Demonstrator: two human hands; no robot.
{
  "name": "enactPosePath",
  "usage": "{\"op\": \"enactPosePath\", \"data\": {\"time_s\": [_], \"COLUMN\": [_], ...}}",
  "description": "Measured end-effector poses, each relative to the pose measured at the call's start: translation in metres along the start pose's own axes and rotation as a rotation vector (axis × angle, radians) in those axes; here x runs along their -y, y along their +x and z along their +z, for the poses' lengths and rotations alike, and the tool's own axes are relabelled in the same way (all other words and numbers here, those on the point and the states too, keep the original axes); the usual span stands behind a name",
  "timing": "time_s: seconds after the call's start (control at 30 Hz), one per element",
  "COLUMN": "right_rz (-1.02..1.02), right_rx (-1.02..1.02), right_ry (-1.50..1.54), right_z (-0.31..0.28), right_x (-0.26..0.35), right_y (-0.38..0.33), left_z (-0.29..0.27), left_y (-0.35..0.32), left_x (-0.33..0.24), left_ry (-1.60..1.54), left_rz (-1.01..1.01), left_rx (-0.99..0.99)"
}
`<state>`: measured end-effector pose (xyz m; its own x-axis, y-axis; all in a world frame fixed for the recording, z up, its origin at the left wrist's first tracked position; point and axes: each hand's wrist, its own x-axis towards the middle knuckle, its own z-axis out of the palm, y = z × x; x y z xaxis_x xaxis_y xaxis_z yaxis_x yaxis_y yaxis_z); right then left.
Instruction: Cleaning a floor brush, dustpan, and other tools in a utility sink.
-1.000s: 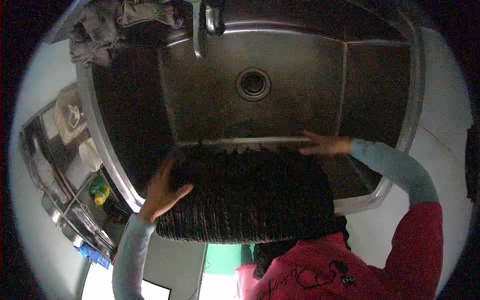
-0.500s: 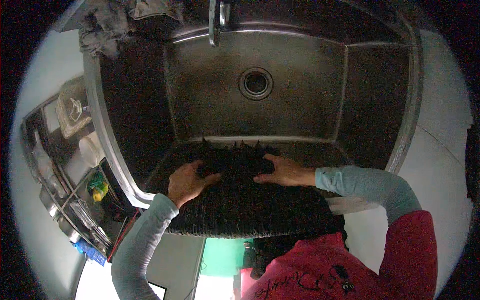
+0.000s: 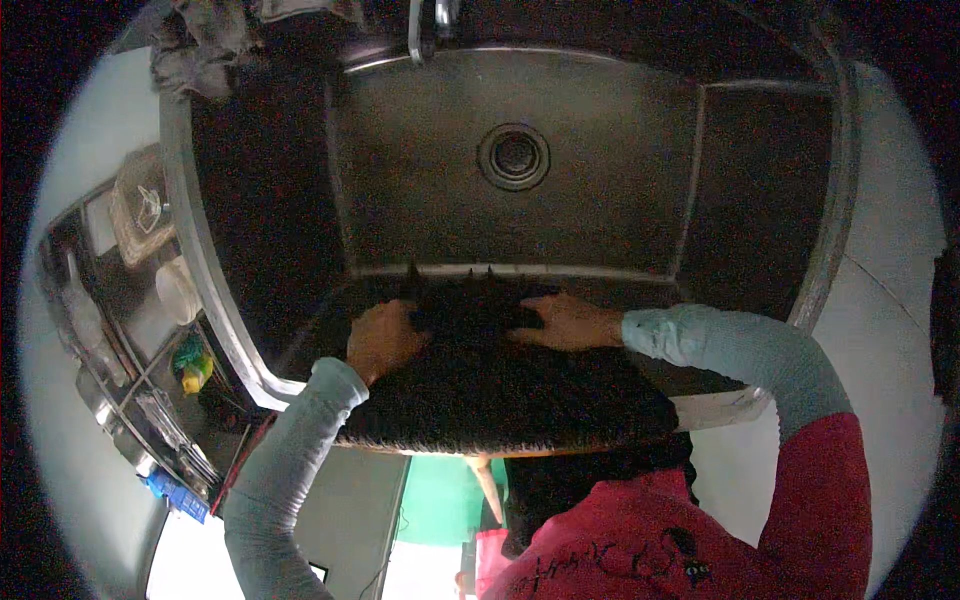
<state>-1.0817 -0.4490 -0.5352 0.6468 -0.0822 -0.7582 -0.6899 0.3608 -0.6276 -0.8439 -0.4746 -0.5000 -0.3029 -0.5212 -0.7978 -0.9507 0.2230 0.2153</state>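
Observation:
A black, shaggy-pile mat (image 3: 500,400) is draped over the near edge of a large metal sink (image 3: 590,220). Its far end bunches up just inside the basin, with tufts sticking up. My left hand (image 3: 388,338) grips the bunched part from the left, fingers sunk in the dark pile. From the right, my right hand (image 3: 568,322) holds the same bunch, its fingertips partly lost in the black strands. A short gap of mat lies between the two hands.
Beyond the mat are a drain (image 3: 514,156) and a faucet (image 3: 416,35). Grey cloths (image 3: 205,50) hang over the far left corner. A rack at left holds a white tub (image 3: 178,290), a yellow-green item (image 3: 195,370) and utensils. A green container (image 3: 440,495) stands below.
Both hands have shifted slightly away from me, keeping hold of the mat. Its near edge has moved up a little. A tan, elongated shape now shows below it.

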Motion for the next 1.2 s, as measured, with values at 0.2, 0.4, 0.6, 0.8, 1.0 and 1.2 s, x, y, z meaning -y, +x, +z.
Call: {"op": "enactPosePath", "data": {"time_s": [0.2,0.4,0.6,0.8,1.0,1.2], "right_rz": [-0.073,0.08,-0.148,-0.12,-0.368,-0.434], "right_rx": [-0.014,0.012,0.084,0.12,-0.025,0.101], "right_ry": [0.346,0.469,0.358,0.417,0.389,0.056], "right_z": [-0.011,-0.021,-0.003,-0.005,-0.006,-0.025], "right_x": [-0.043,-0.058,-0.027,-0.019,-0.013,0.005], "right_y": [-0.021,0.005,0.049,0.047,0.041,0.052], "left_z": [0.006,-0.015,0.011,0.008,-0.01,0.005], "left_y": [-0.007,0.006,0.048,0.059,0.052,0.054], "left_x": [0.008,0.021,0.033,-0.018,-0.039,-0.019], "left_ry": [-0.142,-0.279,-0.644,-0.696,-0.538,-0.421], "left_rz": [-0.112,-0.177,-0.035,-0.03,0.027,0.227], "left_rx": [0.118,0.128,0.484,0.763,0.585,0.408]}}
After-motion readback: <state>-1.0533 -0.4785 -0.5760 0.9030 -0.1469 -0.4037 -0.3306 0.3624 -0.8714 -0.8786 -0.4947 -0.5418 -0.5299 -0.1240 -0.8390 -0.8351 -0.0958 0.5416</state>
